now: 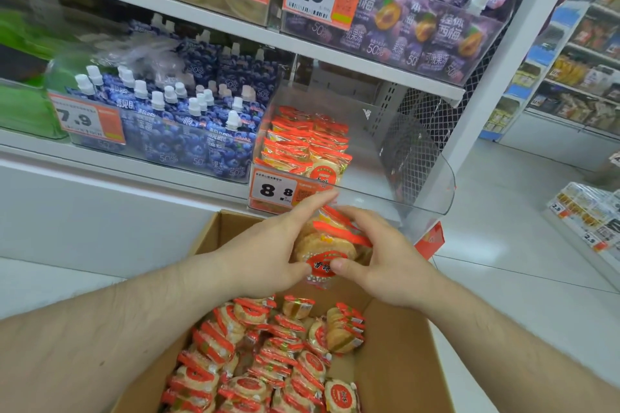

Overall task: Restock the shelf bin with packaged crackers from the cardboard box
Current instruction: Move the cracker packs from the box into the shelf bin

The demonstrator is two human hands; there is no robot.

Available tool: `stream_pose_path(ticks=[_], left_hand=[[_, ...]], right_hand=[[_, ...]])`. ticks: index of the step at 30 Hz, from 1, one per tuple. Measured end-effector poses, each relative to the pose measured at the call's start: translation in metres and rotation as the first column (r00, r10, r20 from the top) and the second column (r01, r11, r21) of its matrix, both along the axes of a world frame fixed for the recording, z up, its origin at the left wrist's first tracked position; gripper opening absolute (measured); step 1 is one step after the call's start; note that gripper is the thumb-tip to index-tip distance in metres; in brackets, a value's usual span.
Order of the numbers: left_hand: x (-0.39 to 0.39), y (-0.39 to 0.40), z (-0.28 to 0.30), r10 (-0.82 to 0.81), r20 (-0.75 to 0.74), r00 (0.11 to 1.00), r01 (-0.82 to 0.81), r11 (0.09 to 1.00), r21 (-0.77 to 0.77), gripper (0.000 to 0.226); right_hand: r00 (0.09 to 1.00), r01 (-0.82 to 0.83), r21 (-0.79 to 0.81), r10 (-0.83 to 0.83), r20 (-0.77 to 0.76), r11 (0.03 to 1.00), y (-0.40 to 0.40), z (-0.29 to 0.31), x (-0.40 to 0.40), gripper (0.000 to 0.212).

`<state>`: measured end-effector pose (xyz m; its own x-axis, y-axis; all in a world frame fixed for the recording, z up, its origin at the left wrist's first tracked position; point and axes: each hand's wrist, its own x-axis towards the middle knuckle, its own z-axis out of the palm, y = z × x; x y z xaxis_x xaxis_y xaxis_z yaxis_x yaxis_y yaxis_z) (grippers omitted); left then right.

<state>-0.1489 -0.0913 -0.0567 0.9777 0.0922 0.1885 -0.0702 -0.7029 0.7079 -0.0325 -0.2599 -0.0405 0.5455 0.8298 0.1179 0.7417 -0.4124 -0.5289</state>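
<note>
Both my hands hold a small stack of red-and-clear cracker packs (330,246) above the far end of the open cardboard box (402,362). My left hand (268,250) grips the stack from the left, my right hand (382,258) from the right, thumbs on the front pack. Just beyond stands the clear plastic shelf bin (419,178), its left part filled with cracker packs (303,144), its right part bare. The box holds several more loose cracker packs (268,362).
A price tag reading 8.8 (273,191) is fixed to the bin's front. Left of it is a bin of blue spouted jelly pouches (174,124); purple pouches (419,27) fill the shelf above. A white upright (486,84) ends the shelf on the right, with an aisle behind.
</note>
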Motion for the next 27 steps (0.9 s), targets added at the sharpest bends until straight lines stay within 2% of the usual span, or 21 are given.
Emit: stream_pose_path(ticks=[2,4,7,10,14,20,22,27], left_hand=[[-0.001,0.000,0.004,0.025,0.021,0.999,-0.026,0.995,0.094,0.107],[0.001,0.002,0.007,0.071,0.064,0.995,-0.079,0.989,0.123,0.107],[0.003,0.011,0.008,0.157,0.094,0.983,-0.168,0.978,0.125,0.103],[0.006,0.021,0.005,0.233,0.061,0.971,-0.241,0.928,0.285,0.087],[0.010,0.026,0.004,0.309,-0.038,0.950,-0.270,0.879,0.393,0.080],[0.015,0.031,0.001,0.344,-0.085,0.935,-0.278,0.861,0.427,0.082],[0.016,0.032,0.000,0.335,-0.103,0.936,-0.262,0.864,0.430,0.082],[0.017,0.033,-0.002,0.330,-0.122,0.936,-0.255,0.875,0.412,0.081]], right_hand=[[1.000,-0.021,0.018,0.021,0.020,1.000,0.000,0.002,0.000,0.060],[0.998,-0.002,0.074,-0.003,0.067,0.997,0.001,0.014,0.008,0.052],[0.984,0.107,0.221,-0.135,0.117,0.969,0.002,0.052,0.028,0.043],[0.957,0.213,0.274,-0.257,0.137,0.938,0.012,0.085,0.051,0.040],[0.936,0.270,0.037,-0.272,0.225,0.962,0.038,0.086,0.082,0.042],[0.959,0.273,-0.278,-0.239,0.151,0.921,0.082,0.050,0.110,0.062],[0.954,0.286,-0.317,-0.235,0.188,0.904,0.095,0.041,0.110,0.070],[0.927,0.373,-0.303,-0.363,0.092,0.877,0.118,0.033,0.100,0.071]])
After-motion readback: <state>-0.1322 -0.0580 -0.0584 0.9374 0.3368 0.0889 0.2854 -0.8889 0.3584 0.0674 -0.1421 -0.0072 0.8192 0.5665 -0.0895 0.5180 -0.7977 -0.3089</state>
